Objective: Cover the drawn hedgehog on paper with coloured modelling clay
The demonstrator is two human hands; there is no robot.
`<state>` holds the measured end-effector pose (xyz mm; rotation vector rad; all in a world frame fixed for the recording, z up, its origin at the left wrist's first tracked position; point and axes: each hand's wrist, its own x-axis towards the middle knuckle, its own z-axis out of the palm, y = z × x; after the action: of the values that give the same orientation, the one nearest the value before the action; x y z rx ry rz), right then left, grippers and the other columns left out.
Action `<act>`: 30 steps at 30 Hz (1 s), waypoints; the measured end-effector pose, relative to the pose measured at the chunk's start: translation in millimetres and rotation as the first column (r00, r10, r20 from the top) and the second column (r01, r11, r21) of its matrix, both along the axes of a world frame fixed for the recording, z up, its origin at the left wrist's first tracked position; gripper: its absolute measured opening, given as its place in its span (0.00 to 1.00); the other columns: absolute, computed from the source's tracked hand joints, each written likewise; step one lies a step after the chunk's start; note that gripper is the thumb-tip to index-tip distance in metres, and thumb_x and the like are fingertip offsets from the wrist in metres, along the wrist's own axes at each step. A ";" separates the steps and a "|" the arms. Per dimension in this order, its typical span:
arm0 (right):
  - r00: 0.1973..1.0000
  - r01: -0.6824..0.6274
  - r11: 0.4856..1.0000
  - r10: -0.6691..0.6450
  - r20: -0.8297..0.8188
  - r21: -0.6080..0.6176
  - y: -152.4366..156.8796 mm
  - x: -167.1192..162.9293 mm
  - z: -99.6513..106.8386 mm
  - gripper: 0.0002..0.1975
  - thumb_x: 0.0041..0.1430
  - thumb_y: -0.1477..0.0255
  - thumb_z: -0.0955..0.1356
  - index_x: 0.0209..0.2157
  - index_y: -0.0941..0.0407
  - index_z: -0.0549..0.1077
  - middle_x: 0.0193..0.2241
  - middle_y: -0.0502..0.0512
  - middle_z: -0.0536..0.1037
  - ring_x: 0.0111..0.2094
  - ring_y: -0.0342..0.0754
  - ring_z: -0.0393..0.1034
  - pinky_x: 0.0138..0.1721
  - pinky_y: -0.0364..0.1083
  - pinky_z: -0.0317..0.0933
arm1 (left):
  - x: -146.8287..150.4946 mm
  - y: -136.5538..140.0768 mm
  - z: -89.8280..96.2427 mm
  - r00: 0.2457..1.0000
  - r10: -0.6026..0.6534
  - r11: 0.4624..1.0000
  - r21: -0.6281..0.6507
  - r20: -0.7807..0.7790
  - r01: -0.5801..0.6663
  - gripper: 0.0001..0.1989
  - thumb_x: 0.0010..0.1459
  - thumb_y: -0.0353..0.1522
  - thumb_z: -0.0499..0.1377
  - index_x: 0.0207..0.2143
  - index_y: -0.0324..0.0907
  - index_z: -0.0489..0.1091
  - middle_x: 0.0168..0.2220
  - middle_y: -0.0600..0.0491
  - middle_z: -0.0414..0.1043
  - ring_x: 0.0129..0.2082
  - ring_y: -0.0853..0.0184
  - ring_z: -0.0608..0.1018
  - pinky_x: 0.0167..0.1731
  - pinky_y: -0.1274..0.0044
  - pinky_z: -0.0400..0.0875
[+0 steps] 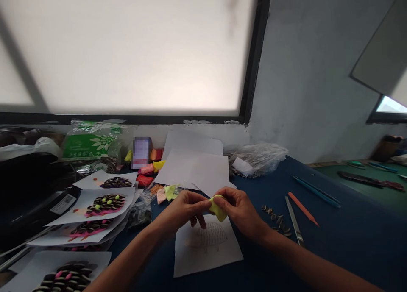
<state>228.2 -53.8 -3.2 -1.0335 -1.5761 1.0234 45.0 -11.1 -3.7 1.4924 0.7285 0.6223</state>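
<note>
Between my two hands is a small yellow-green piece of modelling clay (220,211); whether it is still in its wrapper is hard to make out. My left hand (190,206) pinches its left edge with thumb and forefinger, the other fingers hanging below. Thumb and fingers of my right hand (239,208) grip it from the right. Directly beneath lies a white sheet (206,258) with a pencil drawing of a hedgehog-like animal, partly covered by my left fingers. Beyond my left hand are opened clay packets, one yellow-green (171,192) and one pale pink (161,195).
Finished sunflower-seed pictures (104,205) are stacked at left. Blank paper (197,167) lies against the wall beside a clear plastic bag (257,158). On the right are loose seeds (280,222), a metal blade-like tool (294,220), an orange pen-like tool (303,209) and blue tweezers (316,191).
</note>
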 end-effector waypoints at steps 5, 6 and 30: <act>0.998 -0.056 0.998 0.054 -0.044 -0.037 -0.6 -0.2 2.3 0.17 0.59 0.57 0.69 0.30 0.58 0.74 0.25 0.50 0.73 0.26 0.44 0.66 0.27 0.42 0.62 | 0.6 -1.1 0.3 1.000 0.023 1.000 -0.004 0.005 -0.023 0.20 0.50 0.47 0.66 0.31 0.37 0.80 0.22 0.52 0.75 0.20 0.71 0.74 0.19 0.81 0.56; 0.997 -0.070 0.997 0.068 -0.046 -0.045 -0.6 -0.2 2.8 0.17 0.59 0.57 0.69 0.30 0.58 0.74 0.25 0.51 0.73 0.26 0.44 0.67 0.27 0.42 0.62 | 0.9 -1.1 -0.3 1.000 0.022 1.000 -0.004 0.006 -0.022 0.20 0.50 0.47 0.66 0.31 0.37 0.80 0.24 0.52 0.75 0.20 0.71 0.74 0.19 0.81 0.56; 0.993 -0.114 0.993 0.115 0.042 -0.020 2.1 3.9 2.0 0.15 0.62 0.60 0.68 0.39 0.57 0.79 0.31 0.53 0.76 0.31 0.45 0.68 0.30 0.42 0.61 | -4.2 3.9 -9.2 0.996 -0.004 0.991 -0.133 0.094 0.017 0.17 0.50 0.43 0.69 0.33 0.36 0.79 0.23 0.52 0.77 0.22 0.71 0.78 0.20 0.84 0.61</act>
<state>232.1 -51.6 -1.1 -0.9927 -1.6802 1.1008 40.8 -7.2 -12.9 1.3341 0.6767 0.6194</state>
